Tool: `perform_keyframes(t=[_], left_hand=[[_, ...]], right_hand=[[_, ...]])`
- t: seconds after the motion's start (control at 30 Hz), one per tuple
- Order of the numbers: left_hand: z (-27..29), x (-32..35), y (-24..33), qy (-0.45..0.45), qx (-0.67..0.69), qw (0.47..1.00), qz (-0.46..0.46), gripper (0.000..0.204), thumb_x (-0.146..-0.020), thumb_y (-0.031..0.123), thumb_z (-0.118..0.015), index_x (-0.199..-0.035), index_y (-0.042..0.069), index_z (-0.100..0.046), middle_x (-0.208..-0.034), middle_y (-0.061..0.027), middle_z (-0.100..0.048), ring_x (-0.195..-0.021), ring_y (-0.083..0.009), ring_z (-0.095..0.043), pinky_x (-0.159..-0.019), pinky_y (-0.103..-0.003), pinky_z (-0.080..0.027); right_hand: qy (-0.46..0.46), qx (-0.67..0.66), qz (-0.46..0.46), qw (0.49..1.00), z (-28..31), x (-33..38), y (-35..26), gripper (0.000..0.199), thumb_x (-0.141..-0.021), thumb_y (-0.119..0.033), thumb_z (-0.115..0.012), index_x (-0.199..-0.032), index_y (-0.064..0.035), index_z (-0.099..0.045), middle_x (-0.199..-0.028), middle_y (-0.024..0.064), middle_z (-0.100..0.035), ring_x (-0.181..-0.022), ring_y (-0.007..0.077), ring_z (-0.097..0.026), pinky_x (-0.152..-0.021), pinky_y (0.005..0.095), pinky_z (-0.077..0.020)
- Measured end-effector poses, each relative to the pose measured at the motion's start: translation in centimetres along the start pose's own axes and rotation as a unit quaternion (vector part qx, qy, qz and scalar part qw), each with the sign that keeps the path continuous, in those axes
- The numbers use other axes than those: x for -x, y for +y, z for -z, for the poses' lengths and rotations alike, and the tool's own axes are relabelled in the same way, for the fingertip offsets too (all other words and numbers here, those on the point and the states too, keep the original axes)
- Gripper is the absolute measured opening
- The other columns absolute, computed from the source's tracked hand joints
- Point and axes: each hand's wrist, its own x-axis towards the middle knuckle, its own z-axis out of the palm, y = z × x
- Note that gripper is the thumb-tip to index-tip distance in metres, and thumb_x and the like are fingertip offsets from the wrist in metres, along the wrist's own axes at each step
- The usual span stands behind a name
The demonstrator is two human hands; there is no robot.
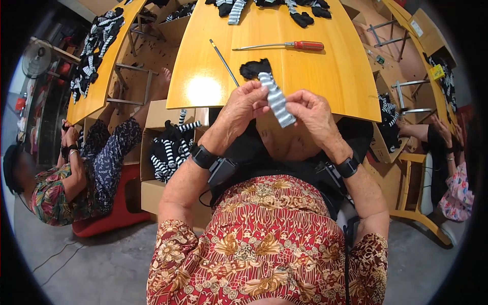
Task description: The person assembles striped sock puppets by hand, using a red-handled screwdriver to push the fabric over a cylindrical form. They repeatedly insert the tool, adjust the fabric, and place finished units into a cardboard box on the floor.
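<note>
A grey-and-white striped sock (pixel 276 99) with a black toe end (pixel 254 67) is held over the near edge of a yellow wooden table (pixel 325 76). My left hand (pixel 244 107) pinches its left side and my right hand (pixel 311 113) grips its lower right part. The black end rests on the tabletop. Both wrists wear black bands.
A red-handled screwdriver (pixel 290 46) and a thin metal rod (pixel 223 62) lie on the table, with striped socks (pixel 239 7) at its far edge. A cardboard box (pixel 152 190) of striped socks stands at my left. Other people sit at left (pixel 76 173) and right (pixel 447 157).
</note>
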Motion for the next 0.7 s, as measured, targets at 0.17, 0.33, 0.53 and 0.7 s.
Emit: perform_keyframes(t=[0.17,0.33,0.53,0.7], left_hand=[[-2.7,1.9,0.7,-0.03,-0.041,0.998,-0.033,0.043,-0.092,0.021,-0.067,-0.128,0.004,-0.049,-0.095,-0.0041,-0.066,-0.086,-0.0119,-0.065,-0.075,-0.022,-0.052],[-3.0,2.7,-1.9,-0.037,-0.113,0.987,-0.106,0.05,-0.088,0.013,-0.069,-0.132,0.002,-0.046,-0.1,-0.0065,-0.065,-0.088,-0.0119,-0.064,-0.077,-0.023,-0.051],[-2.9,2.9,-2.2,0.006,-0.119,0.98,-0.16,0.052,-0.086,0.008,-0.07,-0.131,0.0,-0.044,-0.098,-0.0073,-0.065,-0.089,-0.0116,-0.063,-0.077,-0.024,-0.051],[-3.4,3.4,-3.0,0.021,-0.176,0.961,-0.211,0.042,-0.088,0.007,-0.068,-0.124,-0.001,-0.048,-0.096,-0.0074,-0.065,-0.091,-0.0116,-0.063,-0.077,-0.024,-0.052]], right_hand=[[0.096,-0.138,0.023,0.986,0.6,-0.2,0.8,0.014,-0.088,-0.01,-0.066,-0.098,-0.0009,-0.063,-0.08,0.0014,-0.065,-0.069,0.0063,-0.06,-0.057,0.0189,-0.0474],[0.099,-0.169,-0.012,0.981,0.1,0.3,1.9,0.014,-0.087,-0.009,-0.067,-0.097,-0.002,-0.06,-0.084,0.003,-0.064,-0.072,0.0076,-0.061,-0.056,0.0202,-0.0493],[0.097,-0.176,-0.003,0.98,-0.8,0.7,1.7,0.012,-0.086,-0.007,-0.067,-0.094,-0.0028,-0.059,-0.085,0.0035,-0.063,-0.074,0.0088,-0.062,-0.058,0.0219,-0.0533],[0.113,-0.228,0.031,0.967,-1.4,0.1,1.7,0.01,-0.087,-0.004,-0.065,-0.094,-0.0011,-0.058,-0.086,0.0051,-0.063,-0.073,0.0098,-0.062,-0.059,0.0231,-0.0555]])
